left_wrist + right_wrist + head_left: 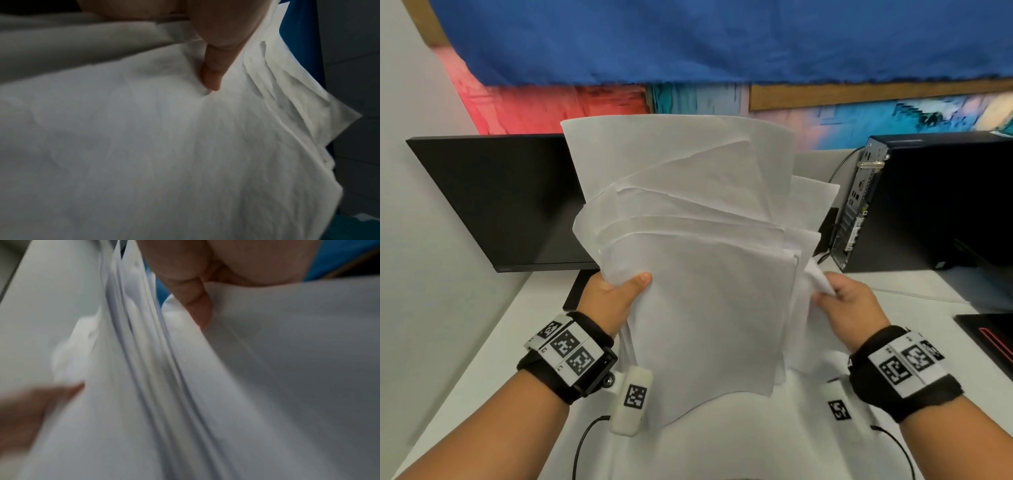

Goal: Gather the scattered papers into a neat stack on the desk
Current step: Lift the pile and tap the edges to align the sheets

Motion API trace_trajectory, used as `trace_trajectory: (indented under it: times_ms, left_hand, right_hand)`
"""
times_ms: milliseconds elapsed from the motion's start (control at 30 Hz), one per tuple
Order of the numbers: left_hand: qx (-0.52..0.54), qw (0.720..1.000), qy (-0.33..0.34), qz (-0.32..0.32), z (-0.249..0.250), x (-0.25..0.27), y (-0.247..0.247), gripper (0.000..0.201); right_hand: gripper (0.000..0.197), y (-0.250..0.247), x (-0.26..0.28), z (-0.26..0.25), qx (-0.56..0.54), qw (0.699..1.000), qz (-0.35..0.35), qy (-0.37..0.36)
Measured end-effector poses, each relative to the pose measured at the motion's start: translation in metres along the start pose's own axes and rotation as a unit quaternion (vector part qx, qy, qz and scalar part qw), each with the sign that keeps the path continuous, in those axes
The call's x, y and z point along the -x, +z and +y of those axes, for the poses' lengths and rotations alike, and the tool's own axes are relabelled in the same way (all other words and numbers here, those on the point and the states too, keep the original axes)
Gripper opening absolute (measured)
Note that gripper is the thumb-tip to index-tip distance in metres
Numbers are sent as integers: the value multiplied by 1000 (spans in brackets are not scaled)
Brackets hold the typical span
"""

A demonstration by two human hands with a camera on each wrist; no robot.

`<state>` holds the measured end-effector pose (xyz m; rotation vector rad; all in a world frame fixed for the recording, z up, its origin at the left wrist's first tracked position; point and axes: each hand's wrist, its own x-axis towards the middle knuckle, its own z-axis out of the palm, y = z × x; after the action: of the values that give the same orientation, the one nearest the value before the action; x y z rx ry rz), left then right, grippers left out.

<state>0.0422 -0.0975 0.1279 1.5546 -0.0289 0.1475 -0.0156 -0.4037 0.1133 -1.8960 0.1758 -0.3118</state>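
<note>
A loose bundle of several white papers (pixel 688 240) stands fanned and uneven above the white desk (pixel 482 359), its sheets staggered at the top. My left hand (pixel 616 294) grips the bundle's left edge, thumb pressed on the front sheet. My right hand (pixel 849 301) pinches the right edge, where one corner curls. In the left wrist view the thumb (pixel 213 73) presses into the papers (pixel 164 146). The right wrist view shows my fingers (pixel 193 293) curled against the layered paper edges (pixel 144 353). The bundle's lower edge hangs near the desk.
A black monitor (pixel 500 198) stands at the back left. A black computer tower (pixel 935 198) sits at the back right with cables. A dark flat object with a red line (pixel 989 335) lies at the right edge. A colourful wall is behind.
</note>
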Motion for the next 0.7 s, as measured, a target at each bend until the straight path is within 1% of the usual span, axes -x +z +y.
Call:
trace_trajectory:
  times_ms: [33,67,100,133,167,200,233,300,333,367,433,500,533,567,600,633,700]
  left_hand:
    - [0,1000,-2,-1,-1,0,0,9]
    - [0,1000,-4,0,-2,-1,-1,10]
    - [1,1000,-6,-2,-4,-1,-1,11]
    - [6,1000,-7,-6,-5,-2,-1,11]
    - [9,1000,-5,-13,-5,-2,-1,12]
    - [11,1000,-4,-22,-5,-1,-1,13]
    - [14,999,-4,-29,-5,-1,0,14]
    - [20,999,-3,-44,-4,0,1,16]
    - [21,998,0,-51,-4,1,1,17]
    - [22,998,2,-53,-4,2,2,18]
    - [23,998,2,-50,-4,2,3,17]
    - [26,999,-6,-37,-6,2,1,15]
    - [28,999,-13,-30,-6,1,-1,13]
    - [29,999,-18,-26,-8,0,-3,12]
    - [30,999,-23,-26,-8,1,-4,13]
    - [32,999,-26,-30,-8,1,-4,13]
    - [31,999,-24,-35,-7,3,-3,10]
  right_hand:
    - [37,0,-1,-2,-116,993,11,17]
    - [34,1,-2,-3,-219,975,10,34]
    - [33,2,-3,-3,-296,954,-5,43]
    - [34,4,-3,-4,-346,936,-27,51]
    - [32,6,-3,-6,-369,926,-63,48]
    - [30,9,-2,-7,-370,923,-101,36]
    - [34,12,0,-7,-361,922,-139,18]
    - [63,19,4,-7,-323,926,-194,-20]
    - [74,24,8,-10,-299,930,-209,-38]
    - [75,30,13,-12,-277,936,-213,-52]
    - [67,39,22,-20,-252,947,-188,-62]
    - [60,43,28,-25,-266,950,-156,-53]
    - [51,44,27,-23,-268,952,-143,-49]
    - [39,44,25,-21,-265,953,-139,-44]
    - [25,44,24,-21,-257,955,-142,-38]
    - [19,43,23,-18,-244,957,-155,-34]
    - [32,40,23,-16,-201,956,-210,-36]
